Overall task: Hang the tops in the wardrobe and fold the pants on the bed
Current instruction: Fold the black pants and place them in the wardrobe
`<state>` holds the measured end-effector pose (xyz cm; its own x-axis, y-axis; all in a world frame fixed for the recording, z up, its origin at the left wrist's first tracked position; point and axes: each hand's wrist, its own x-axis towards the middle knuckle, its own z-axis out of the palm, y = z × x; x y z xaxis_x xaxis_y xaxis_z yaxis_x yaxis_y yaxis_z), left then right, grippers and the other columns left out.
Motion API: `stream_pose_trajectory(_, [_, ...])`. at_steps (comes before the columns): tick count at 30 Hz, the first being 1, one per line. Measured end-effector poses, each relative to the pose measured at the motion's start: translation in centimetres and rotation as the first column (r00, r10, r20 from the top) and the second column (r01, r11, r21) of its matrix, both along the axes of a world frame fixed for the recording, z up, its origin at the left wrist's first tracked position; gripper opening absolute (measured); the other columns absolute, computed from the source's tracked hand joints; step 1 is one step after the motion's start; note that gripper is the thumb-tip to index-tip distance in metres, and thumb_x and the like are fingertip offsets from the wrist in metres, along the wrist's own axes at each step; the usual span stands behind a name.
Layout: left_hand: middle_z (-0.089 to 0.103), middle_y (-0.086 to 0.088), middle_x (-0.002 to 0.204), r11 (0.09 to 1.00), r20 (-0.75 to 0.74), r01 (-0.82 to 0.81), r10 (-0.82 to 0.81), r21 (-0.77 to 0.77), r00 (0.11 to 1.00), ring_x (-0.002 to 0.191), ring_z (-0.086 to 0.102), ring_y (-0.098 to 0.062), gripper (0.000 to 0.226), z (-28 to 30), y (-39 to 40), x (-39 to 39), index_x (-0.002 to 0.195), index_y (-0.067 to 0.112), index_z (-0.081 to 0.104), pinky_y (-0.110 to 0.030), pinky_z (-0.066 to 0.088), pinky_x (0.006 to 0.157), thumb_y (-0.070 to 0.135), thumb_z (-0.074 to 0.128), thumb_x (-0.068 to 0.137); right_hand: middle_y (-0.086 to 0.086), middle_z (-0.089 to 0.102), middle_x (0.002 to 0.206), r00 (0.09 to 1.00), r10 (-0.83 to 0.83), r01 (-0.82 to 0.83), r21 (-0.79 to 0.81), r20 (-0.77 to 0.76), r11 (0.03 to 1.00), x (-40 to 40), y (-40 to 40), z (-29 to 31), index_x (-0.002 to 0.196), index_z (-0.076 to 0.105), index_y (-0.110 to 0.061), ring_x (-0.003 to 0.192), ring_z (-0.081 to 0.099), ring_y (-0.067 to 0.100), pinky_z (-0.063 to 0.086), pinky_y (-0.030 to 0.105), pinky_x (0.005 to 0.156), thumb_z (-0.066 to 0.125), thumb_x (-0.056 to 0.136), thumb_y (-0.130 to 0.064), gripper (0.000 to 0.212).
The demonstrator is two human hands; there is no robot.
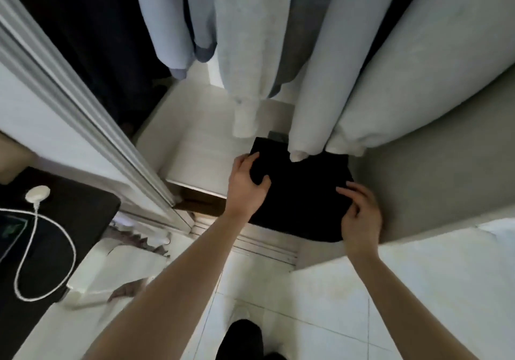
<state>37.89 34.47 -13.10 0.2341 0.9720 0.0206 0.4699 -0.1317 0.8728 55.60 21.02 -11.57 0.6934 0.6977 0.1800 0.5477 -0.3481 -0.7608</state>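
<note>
**Folded black garment held at the wardrobe's lower shelf**

Both hands carry a folded black garment (301, 192), most likely a pair of pants, though the dark cloth shows no seam or waistband to confirm it. It sits at the mouth of the open wardrobe, just below the hems of the hanging tops (320, 67), with its far edge reaching under the sleeve cuffs and its near edge over the door track. Whether it already rests on the white shelf (189, 147) or hangs just above it cannot be told from this angle.

The left hand (246, 185) grips the garment's left far corner, thumb curled over the top and fingers (245, 161) wrapped around the edge. The right hand (359, 214) holds the near right side, its fingers bent and pressing down on the cloth with the thumb at the edge.

The bundle's long axis runs left to right across the person, between the two hands. The clear white part of the shelf lies to the left and further in, so the left hand is nearer to it and would lead any slide inward, while the hanging cuffs brush the far right corner.
</note>
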Motion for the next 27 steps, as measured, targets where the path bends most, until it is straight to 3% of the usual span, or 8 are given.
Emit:
stream_pose_trajectory(3, [0.051, -0.004, 0.135, 0.999, 0.129, 0.001, -0.006, 0.043, 0.992, 0.125, 0.048, -0.015, 0.061, -1.7, 5.5, 3.1, 0.142, 0.014, 0.046, -0.010, 0.031, 0.105, 0.012, 0.068, 0.084, 0.010, 0.058, 0.123, 0.991, -0.101, 0.092, 0.103, 0.087, 0.991, 1.1, 4.1, -2.6, 0.105, 0.070, -0.005, 0.108, 0.056, 0.017, 0.036, 0.012, 0.095, 0.041, 0.082, 0.018, 0.044])
stream_pose_trajectory(5, [0.047, -0.002, 0.144, 0.996, 0.113, 0.082, -0.079, -0.019, 0.990, 0.134, 0.042, -0.016, 0.072, -4.6, 8.2, 4.7, 0.149, 0.019, 0.035, -0.025, 0.032, 0.113, 0.015, 0.067, 0.085, 0.014, 0.055, 0.130, 0.982, -0.123, 0.120, 0.029, 0.146, 0.992, 2.5, 6.6, -5.3, 0.113, 0.068, -0.005, 0.111, 0.056, 0.024, 0.038, 0.020, 0.093, 0.044, 0.077, 0.016, 0.048])
stream_pose_trajectory(8, [0.042, -0.012, 0.149, 0.912, -0.134, 0.278, -0.329, -0.301, 0.935, 0.136, 0.042, -0.030, 0.088, -10.7, 9.8, 5.0, 0.157, 0.023, 0.009, -0.039, 0.036, 0.111, 0.017, 0.065, 0.089, 0.011, 0.026, 0.155, 0.998, 0.047, -0.016, -0.491, 0.051, 0.871, 4.1, 8.2, -10.2, 0.139, 0.049, -0.014, 0.129, 0.044, 0.034, 0.039, 0.035, 0.099, 0.052, 0.083, 0.002, 0.058])
stream_pose_trajectory(10, [0.050, -0.016, 0.142, 0.852, -0.232, 0.293, -0.420, -0.433, 0.878, 0.128, 0.049, -0.036, 0.084, -14.0, 8.7, 3.8, 0.155, 0.021, 0.014, -0.039, 0.042, 0.104, 0.017, 0.065, 0.088, 0.006, -0.004, 0.161, 0.978, 0.205, -0.165, -0.746, -0.039, 0.645, 4.3, 7.4, -12.6, 0.150, 0.028, -0.023, 0.138, 0.033, 0.036, 0.040, 0.042, 0.105, 0.061, 0.088, -0.016, 0.071])
stream_pose_trajectory(11, [0.052, -0.016, 0.139, 0.855, -0.248, 0.278, -0.412, -0.438, 0.877, 0.127, 0.050, -0.036, 0.079, -15.3, 8.4, 3.3, 0.153, 0.018, 0.021, -0.040, 0.043, 0.103, 0.016, 0.065, 0.088, 0.004, -0.011, 0.160, 0.969, 0.246, -0.173, -0.775, -0.023, 0.608, 4.5, 6.9, -13.5, 0.152, 0.022, -0.026, 0.136, 0.034, 0.038, 0.043, 0.044, 0.103, 0.065, 0.087, -0.022, 0.078])
stream_pose_trajectory(15, [0.057, -0.016, 0.134, 0.940, -0.238, 0.158, -0.234, -0.301, 0.943, 0.124, 0.054, -0.034, 0.072, -16.6, 8.3, 3.0, 0.149, 0.010, 0.033, -0.043, 0.042, 0.106, 0.015, 0.068, 0.087, 0.007, -0.011, 0.160, 0.938, 0.312, -0.077, -0.784, 0.153, 0.616, 4.8, 6.7, -14.6, 0.152, 0.011, -0.034, 0.119, 0.048, 0.042, 0.049, 0.043, 0.093, 0.066, 0.085, -0.016, 0.089])
stream_pose_trajectory(20, [0.055, -0.013, 0.131, 0.962, -0.218, 0.215, -0.249, -0.166, 0.944, 0.117, 0.055, -0.033, 0.075, -16.5, 7.9, 3.7, 0.147, 0.020, 0.037, -0.042, 0.048, 0.098, 0.003, 0.068, 0.080, 0.015, -0.011, 0.159, 0.915, 0.303, 0.056, -0.827, 0.268, 0.560, 3.6, 7.6, -15.0, 0.152, 0.003, -0.038, 0.114, 0.050, 0.040, 0.050, 0.045, 0.091, 0.061, 0.089, -0.011, 0.090])
stream_pose_trajectory(27, [0.067, -0.004, 0.116, 0.973, -0.109, 0.145, -0.126, 0.180, 0.986, 0.102, 0.064, -0.023, 0.050, -15.3, 6.7, 2.8, 0.127, 0.014, 0.057, -0.025, 0.050, 0.091, -0.008, 0.061, 0.082, 0.006, 0.009, 0.161, 0.897, 0.249, 0.077, -0.683, 0.366, 0.727, 3.3, 5.5, -15.2, 0.150, 0.024, -0.037, 0.110, 0.050, 0.039, 0.044, 0.046, 0.092, 0.056, 0.082, -0.001, 0.084])
